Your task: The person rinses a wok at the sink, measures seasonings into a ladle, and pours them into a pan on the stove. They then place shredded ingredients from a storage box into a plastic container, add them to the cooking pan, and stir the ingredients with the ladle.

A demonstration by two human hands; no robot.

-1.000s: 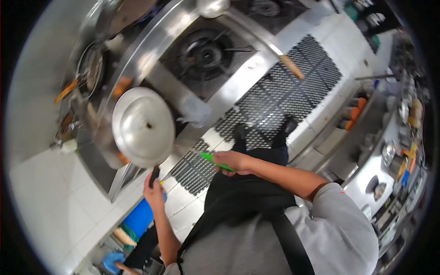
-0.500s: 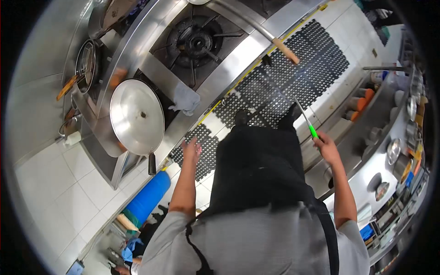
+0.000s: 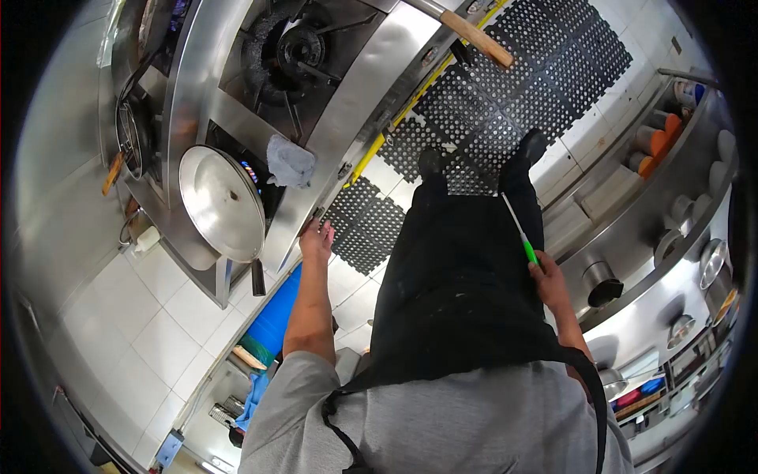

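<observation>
My right hand [image 3: 548,278] is closed around the green handle of a tool [image 3: 523,237] with a thin, straight metal shaft, held in front of my apron and pointing away from me. My left hand [image 3: 317,241] reaches to the stove's front panel, fingers bent at a stove knob [image 3: 317,213] that they partly cover. Beside that hand, a wide silver pan [image 3: 221,207] with a dark handle sits on a burner, and small blue flames [image 3: 251,172] show at its rim. A grey cloth [image 3: 290,161] lies on the stove edge.
Another burner [image 3: 298,51] lies further along the stove. A wooden handle [image 3: 478,38] juts over the front edge. Black perforated mats [image 3: 505,95] cover part of the tiled floor. Shelves with pots [image 3: 602,283] line the right side. A blue cylinder [image 3: 276,312] stands behind the stove's end.
My left hand has moved up to the stove's front panel. My right hand has come inward and lower with the green-handled tool. Flames now show by the pan, and the view has shifted.
</observation>
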